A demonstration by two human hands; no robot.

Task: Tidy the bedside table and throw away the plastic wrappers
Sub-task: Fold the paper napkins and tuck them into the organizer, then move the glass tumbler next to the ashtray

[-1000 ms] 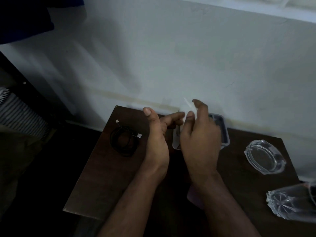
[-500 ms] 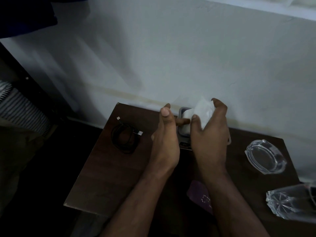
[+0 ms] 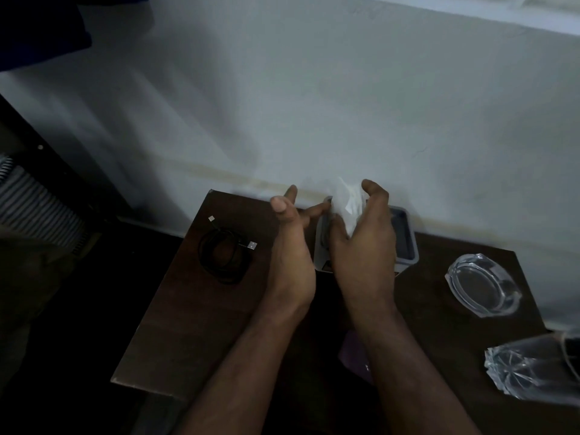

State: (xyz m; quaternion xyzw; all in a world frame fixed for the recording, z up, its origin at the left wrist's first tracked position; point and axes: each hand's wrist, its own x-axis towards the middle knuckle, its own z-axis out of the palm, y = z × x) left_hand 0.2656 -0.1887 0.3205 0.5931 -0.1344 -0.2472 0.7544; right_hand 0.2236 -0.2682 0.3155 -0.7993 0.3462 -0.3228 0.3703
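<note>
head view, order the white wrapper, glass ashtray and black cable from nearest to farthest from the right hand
1. White wrapper: clutched in the right hand itself.
2. Glass ashtray: on the table, off to its right.
3. Black cable: coiled on the table's left side, beyond the left hand.

Tabletop (image 3: 175, 315) dark brown wood grain; cable (image 3: 223, 255) black with silver plugs. Wrapper (image 3: 346, 199) white, box (image 3: 408, 240) grey. Ashtray (image 3: 483, 285) clear glass, wall (image 3: 314, 105) off-white.

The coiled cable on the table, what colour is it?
Black, with pale connector ends; the coiled cable shows in the head view.
</note>
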